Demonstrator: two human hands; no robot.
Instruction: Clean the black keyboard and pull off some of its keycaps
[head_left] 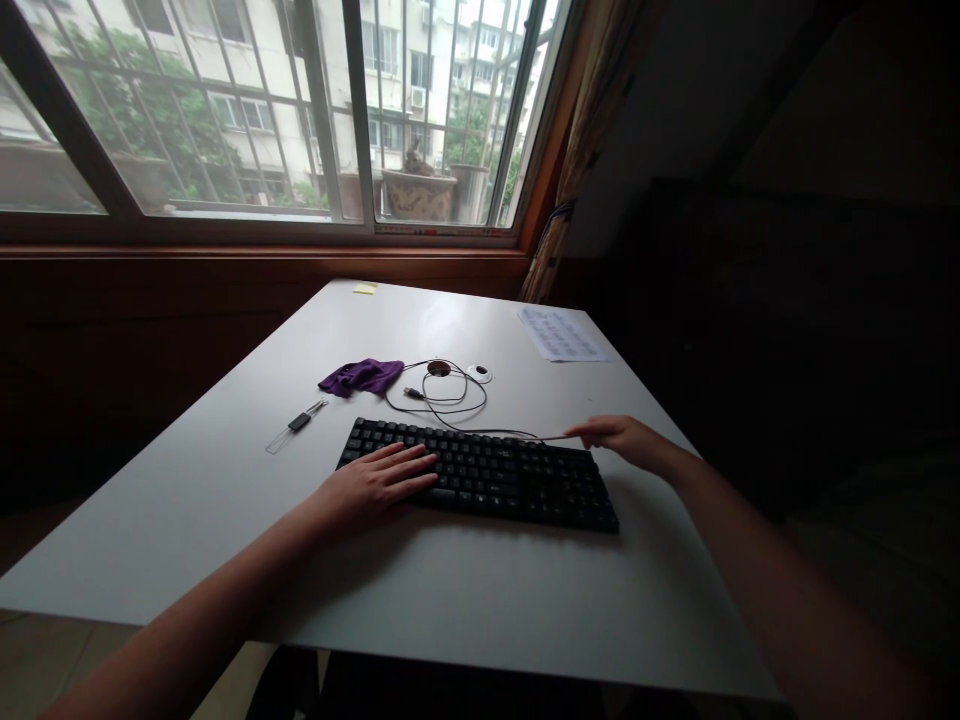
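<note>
A black keyboard [495, 480] lies on the white table. My left hand [379, 478] rests flat across its left keys, fingers stretched out and slightly apart. At the keyboard's back right corner, my right hand [611, 436] is closed with the forefinger pointing left. A thin light-coloured stick [555, 437] sticks out from its fingertips along the rear edge; its exact kind is too small to make out. Behind the keyboard, its black cable [480, 405] lies in loose loops, ending in a USB plug [413, 393].
A purple cloth [364, 377] lies behind the keyboard, left of a round table hole [439, 368] and its white ring-shaped cover [480, 374]. A key puller with wire loops [300, 422] is at left. Printed sheets [564, 335] and yellow notes [365, 289] lie farther back.
</note>
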